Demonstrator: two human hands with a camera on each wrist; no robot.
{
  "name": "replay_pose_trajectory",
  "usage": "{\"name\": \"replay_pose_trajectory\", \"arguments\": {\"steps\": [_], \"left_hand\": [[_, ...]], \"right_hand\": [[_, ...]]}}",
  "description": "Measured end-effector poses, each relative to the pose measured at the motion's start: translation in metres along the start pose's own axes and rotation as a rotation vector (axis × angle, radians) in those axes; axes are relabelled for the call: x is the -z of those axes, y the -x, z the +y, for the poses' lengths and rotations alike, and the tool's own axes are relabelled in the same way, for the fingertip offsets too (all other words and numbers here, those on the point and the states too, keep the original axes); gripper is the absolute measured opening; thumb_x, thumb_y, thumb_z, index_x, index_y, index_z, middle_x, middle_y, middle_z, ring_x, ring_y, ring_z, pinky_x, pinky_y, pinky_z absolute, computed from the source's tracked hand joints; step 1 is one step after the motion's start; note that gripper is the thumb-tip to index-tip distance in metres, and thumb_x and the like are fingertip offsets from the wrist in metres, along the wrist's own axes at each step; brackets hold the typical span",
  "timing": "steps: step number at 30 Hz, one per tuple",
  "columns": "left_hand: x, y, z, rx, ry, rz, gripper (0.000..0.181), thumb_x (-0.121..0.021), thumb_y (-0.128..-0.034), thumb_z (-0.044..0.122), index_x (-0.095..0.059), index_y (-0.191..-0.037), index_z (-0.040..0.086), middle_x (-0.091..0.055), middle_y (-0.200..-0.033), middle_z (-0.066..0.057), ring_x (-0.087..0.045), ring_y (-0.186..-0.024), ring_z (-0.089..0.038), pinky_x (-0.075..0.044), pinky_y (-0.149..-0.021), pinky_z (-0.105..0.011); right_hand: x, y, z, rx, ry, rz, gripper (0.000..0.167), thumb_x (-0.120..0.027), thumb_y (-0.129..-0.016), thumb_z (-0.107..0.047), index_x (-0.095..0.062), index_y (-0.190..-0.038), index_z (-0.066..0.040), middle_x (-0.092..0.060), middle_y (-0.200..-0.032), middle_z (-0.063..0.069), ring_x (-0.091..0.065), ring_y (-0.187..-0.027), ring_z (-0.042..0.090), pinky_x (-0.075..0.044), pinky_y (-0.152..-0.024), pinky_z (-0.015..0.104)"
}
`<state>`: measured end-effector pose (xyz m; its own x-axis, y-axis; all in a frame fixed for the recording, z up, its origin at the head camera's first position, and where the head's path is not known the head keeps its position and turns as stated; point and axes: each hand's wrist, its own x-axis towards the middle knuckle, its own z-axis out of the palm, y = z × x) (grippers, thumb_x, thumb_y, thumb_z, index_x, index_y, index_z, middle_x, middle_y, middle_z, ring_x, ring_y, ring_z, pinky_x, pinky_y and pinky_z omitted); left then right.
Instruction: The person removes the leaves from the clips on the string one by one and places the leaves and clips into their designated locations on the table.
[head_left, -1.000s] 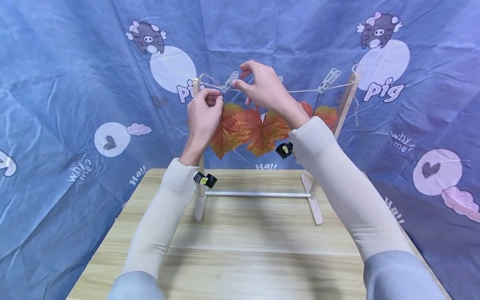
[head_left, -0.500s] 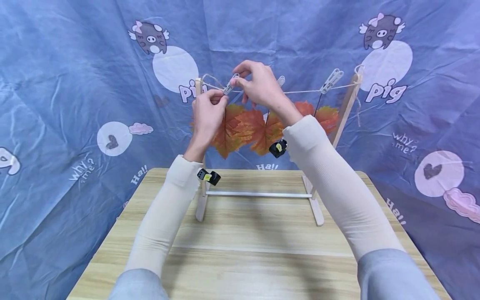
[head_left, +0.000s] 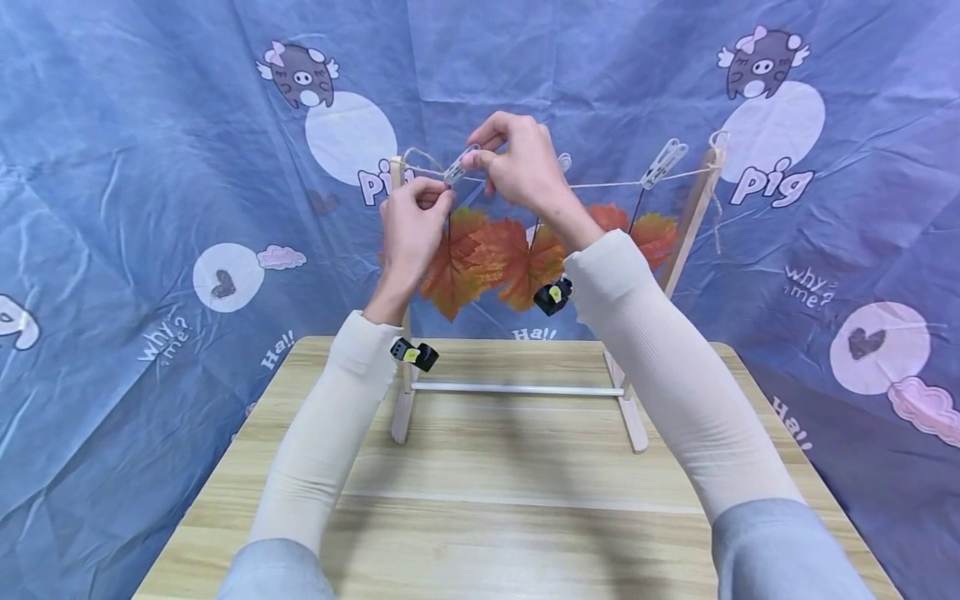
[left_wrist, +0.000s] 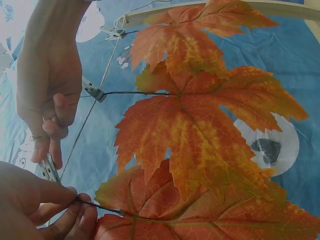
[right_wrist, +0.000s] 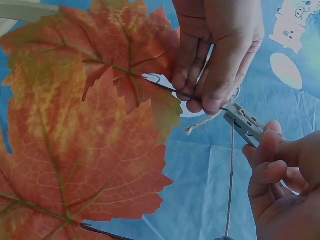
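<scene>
My left hand (head_left: 415, 225) pinches the dark stem (right_wrist: 170, 90) of an orange-red artificial maple leaf (head_left: 450, 275), close to the string's left end. Thumb and fingers of my right hand (head_left: 522, 167) pinch the tail of a pale grey clothespin (right_wrist: 245, 123) on the string (right_wrist: 230, 185). The clothespin's nose meets the stem's tip, just beyond my left fingertips. Two more leaves hang by their stems from clothespins on the same string; the middle one (left_wrist: 185, 115) shows well in the left wrist view. Whether the nose bites the stem is too small to tell.
A wooden stand with a left post, a right post (head_left: 692, 212) and a white crossbar (head_left: 517, 388) stands on the wood-grain table (head_left: 517, 517). Another clothespin (head_left: 663, 162) sits near the right post. A blue printed cloth (head_left: 480, 50) hangs behind.
My right hand has come left and now grips the clothespin, where its fingers were beside it a second ago. The left hand keeps its pinch on the stem, shifting only slightly.
</scene>
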<state>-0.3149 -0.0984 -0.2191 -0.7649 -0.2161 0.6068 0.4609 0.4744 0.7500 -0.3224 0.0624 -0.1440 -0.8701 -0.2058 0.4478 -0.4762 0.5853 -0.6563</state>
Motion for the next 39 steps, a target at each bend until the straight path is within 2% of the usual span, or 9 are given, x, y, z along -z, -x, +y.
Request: {"name": "replay_pose_trajectory", "arguments": {"steps": [6,14,20,24,32,39], "left_hand": [[0.005,0.002,0.0,-0.014,0.009,-0.008,0.015,-0.074,-0.0994,0.013,-0.081,-0.109,0.002,-0.082,-0.102,-0.014,-0.073,-0.085,-0.013,-0.053,-0.072,-0.015],[0.009,0.006,-0.001,-0.018,0.009,-0.009,0.015,-0.075,-0.0999,0.013,-0.081,-0.108,0.003,-0.081,-0.1,-0.014,-0.069,-0.081,-0.01,-0.052,-0.071,-0.015],[0.014,0.008,-0.003,-0.026,0.006,0.003,0.015,-0.074,-0.0999,0.014,-0.081,-0.108,0.003,-0.081,-0.099,-0.015,-0.067,-0.078,-0.007,-0.051,-0.07,-0.015],[0.019,0.011,-0.005,-0.018,0.01,0.005,0.015,-0.074,-0.1003,0.015,-0.081,-0.108,0.004,-0.08,-0.098,-0.014,-0.066,-0.077,-0.006,-0.051,-0.07,-0.015],[0.028,0.018,-0.008,-0.01,0.03,0.014,0.015,-0.073,-0.0991,0.014,-0.081,-0.106,0.002,-0.08,-0.095,-0.014,-0.064,-0.074,-0.003,-0.051,-0.069,-0.015],[0.034,0.024,-0.015,-0.006,0.026,0.012,0.014,-0.074,-0.099,0.013,-0.08,-0.104,0.002,-0.079,-0.093,-0.015,-0.063,-0.073,-0.004,-0.051,-0.068,-0.016]], "right_hand": [[0.001,0.0,-0.003,0.006,-0.065,0.05,0.022,-0.075,-0.101,-0.023,-0.076,-0.12,-0.012,-0.078,-0.103,0.0,-0.067,-0.058,0.013,-0.057,-0.061,0.027],[0.008,0.005,-0.001,0.029,-0.083,0.079,0.019,-0.075,-0.102,-0.023,-0.077,-0.117,-0.012,-0.077,-0.099,-0.002,-0.067,-0.058,0.012,-0.053,-0.055,0.026],[0.016,0.01,0.002,0.012,-0.115,0.083,0.019,-0.076,-0.101,-0.026,-0.077,-0.116,-0.015,-0.075,-0.095,-0.006,-0.067,-0.059,0.013,-0.047,-0.047,0.024],[0.021,0.015,0.004,0.003,-0.105,0.079,0.023,-0.075,-0.101,-0.029,-0.076,-0.121,-0.016,-0.074,-0.1,-0.006,-0.066,-0.059,0.014,-0.045,-0.045,0.025],[0.033,0.03,0.01,-0.003,-0.121,0.046,0.039,-0.075,-0.101,-0.038,-0.07,-0.137,-0.024,-0.072,-0.125,-0.003,-0.068,-0.065,0.017,-0.047,-0.048,0.028],[0.043,0.046,0.022,-0.025,-0.177,0.049,0.043,-0.078,-0.098,-0.041,-0.069,-0.136,-0.024,-0.069,-0.122,-0.006,-0.066,-0.062,0.016,-0.044,-0.047,0.03]]}}
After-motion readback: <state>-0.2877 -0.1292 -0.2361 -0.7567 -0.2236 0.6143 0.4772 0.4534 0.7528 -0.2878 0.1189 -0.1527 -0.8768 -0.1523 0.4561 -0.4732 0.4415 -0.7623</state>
